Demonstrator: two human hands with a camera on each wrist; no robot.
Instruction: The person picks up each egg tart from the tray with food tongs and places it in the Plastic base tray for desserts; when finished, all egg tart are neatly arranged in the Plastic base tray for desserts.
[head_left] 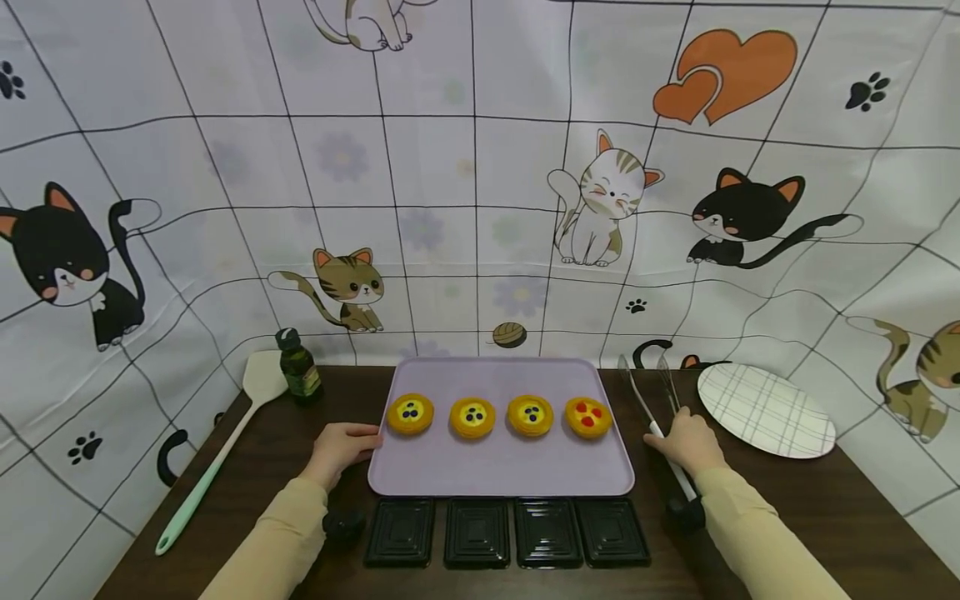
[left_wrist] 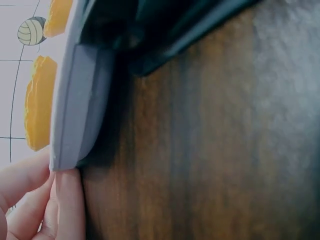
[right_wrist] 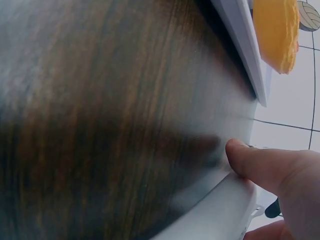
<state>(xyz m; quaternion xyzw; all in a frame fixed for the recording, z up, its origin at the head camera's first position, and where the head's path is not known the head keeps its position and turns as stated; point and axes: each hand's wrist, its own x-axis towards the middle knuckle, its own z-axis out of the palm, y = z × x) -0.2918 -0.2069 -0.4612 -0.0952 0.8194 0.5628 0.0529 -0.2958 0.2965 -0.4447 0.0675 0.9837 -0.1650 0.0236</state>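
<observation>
My left hand [head_left: 341,454] pinches the left edge of a pale lilac tray [head_left: 502,471], thumb and fingers at its rim in the left wrist view. Yellow tarts sit in a row on the tray: a tart with dark blue dots [head_left: 410,414], two more like it, and a tart with red pieces [head_left: 588,417] at the right end. To the tray's right, my right hand [head_left: 690,446] grips white-handled tongs [head_left: 684,482], which lie pointing away, their two metal ends spread apart. The thumb presses on the white handle in the right wrist view; the other fingers are mostly hidden.
Several black square containers [head_left: 477,533] line up along the tray's near edge. At left lie a spatula with a mint handle [head_left: 198,500] and a dark green bottle [head_left: 301,368]. An oval checked plate [head_left: 765,410] is at right. A cat-print sheet [head_left: 480,167] hangs behind the dark table.
</observation>
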